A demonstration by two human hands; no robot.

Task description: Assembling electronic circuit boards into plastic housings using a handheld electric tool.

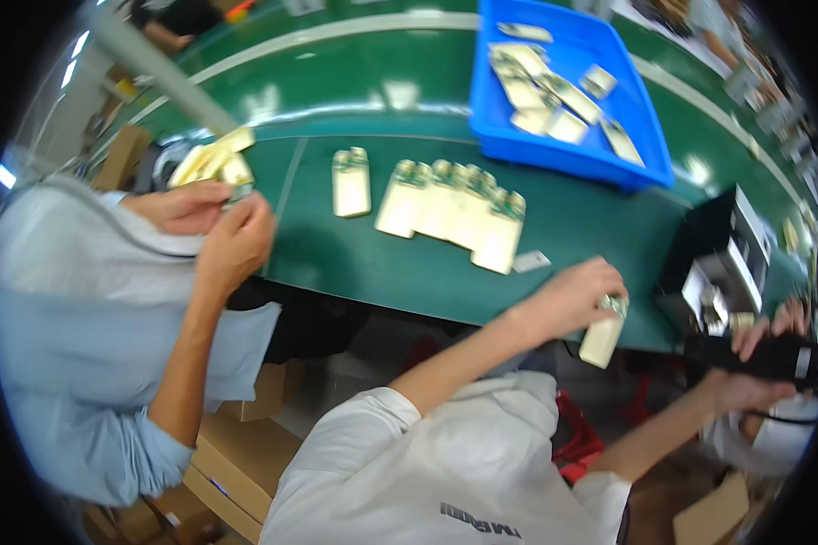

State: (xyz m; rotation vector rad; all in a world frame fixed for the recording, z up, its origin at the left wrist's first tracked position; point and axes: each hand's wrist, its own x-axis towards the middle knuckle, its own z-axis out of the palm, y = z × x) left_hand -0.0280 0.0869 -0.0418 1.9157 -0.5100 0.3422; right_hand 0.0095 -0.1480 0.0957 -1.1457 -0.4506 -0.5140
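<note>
In the head view, a cream block [600, 343] with a green end was held at the near edge of the green table [600, 222], its upper end clamped in the fingers of the left hand [574, 295]. The right hand [743, 392] was seen beside a black device [780, 361]; whether it was closed on it could not be told. Overlapping cream blocks [454, 213] were laid out below the blue tray [563, 163].

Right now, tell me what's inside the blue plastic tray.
The blue plastic tray holds cream rectangular pieces with green ends, some heaped together; whatever lies beneath the heap is covered.
</note>
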